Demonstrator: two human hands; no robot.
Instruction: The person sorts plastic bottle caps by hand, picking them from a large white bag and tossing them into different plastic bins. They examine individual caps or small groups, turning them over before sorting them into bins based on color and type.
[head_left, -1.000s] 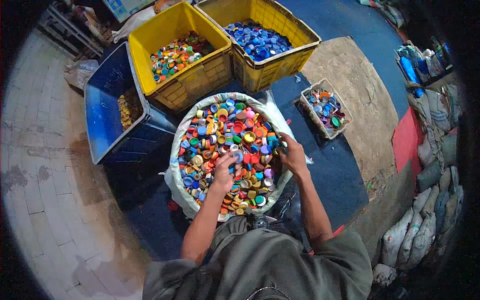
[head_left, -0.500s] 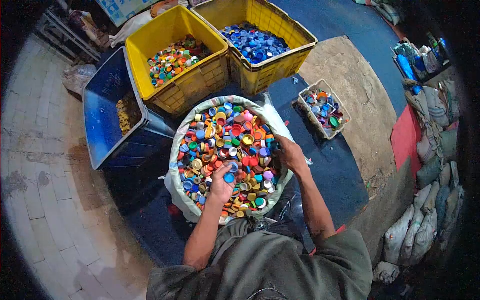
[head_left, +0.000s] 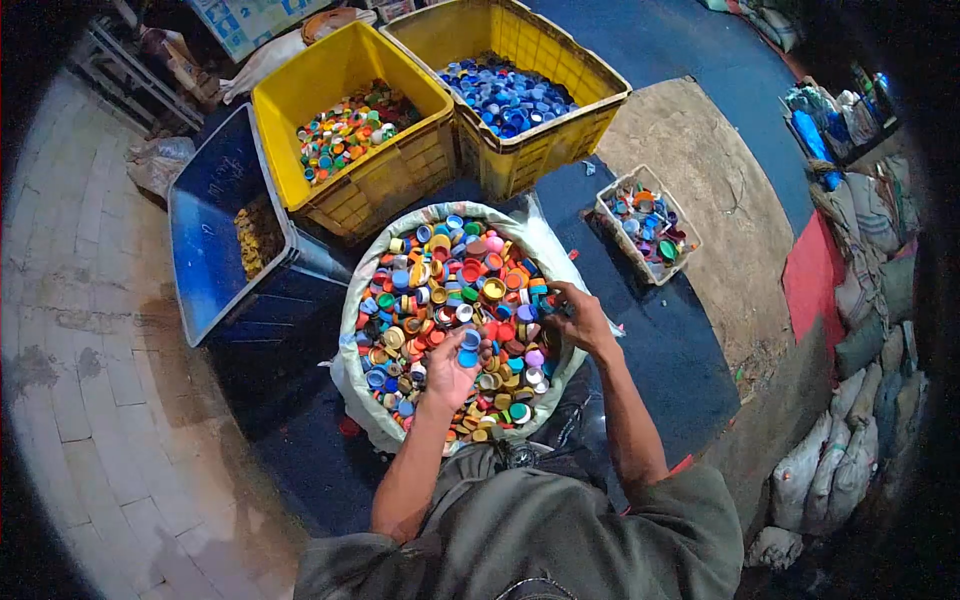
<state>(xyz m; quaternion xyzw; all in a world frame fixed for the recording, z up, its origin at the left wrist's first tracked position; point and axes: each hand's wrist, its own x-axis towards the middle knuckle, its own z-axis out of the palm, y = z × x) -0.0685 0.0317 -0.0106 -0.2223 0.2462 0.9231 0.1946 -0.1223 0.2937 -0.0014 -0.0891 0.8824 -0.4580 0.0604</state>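
A large round sack (head_left: 352, 330) with a rolled rim holds a heap of mixed-colour bottle caps (head_left: 440, 290). My left hand (head_left: 452, 378) is over the lower middle of the heap, palm up, fingers curled round blue caps (head_left: 468, 350). At the right part of the heap, just inside the rim, is my right hand (head_left: 580, 318), its fingers bent and spread toward the caps. Nothing shows clearly between the right fingers; their tips are dark against the caps.
Beyond the sack stand a yellow bin (head_left: 285, 110) of mixed caps and another yellow bin (head_left: 590, 80) of blue caps. A blue bin (head_left: 205, 240) is at left, a small white basket (head_left: 652, 270) at right. Filled sacks (head_left: 805, 470) lie far right.
My left hand has turned and opened somewhat, showing more palm under the blue caps. The right hand has shifted slightly left, its fingers more spread. The view has moved slightly.
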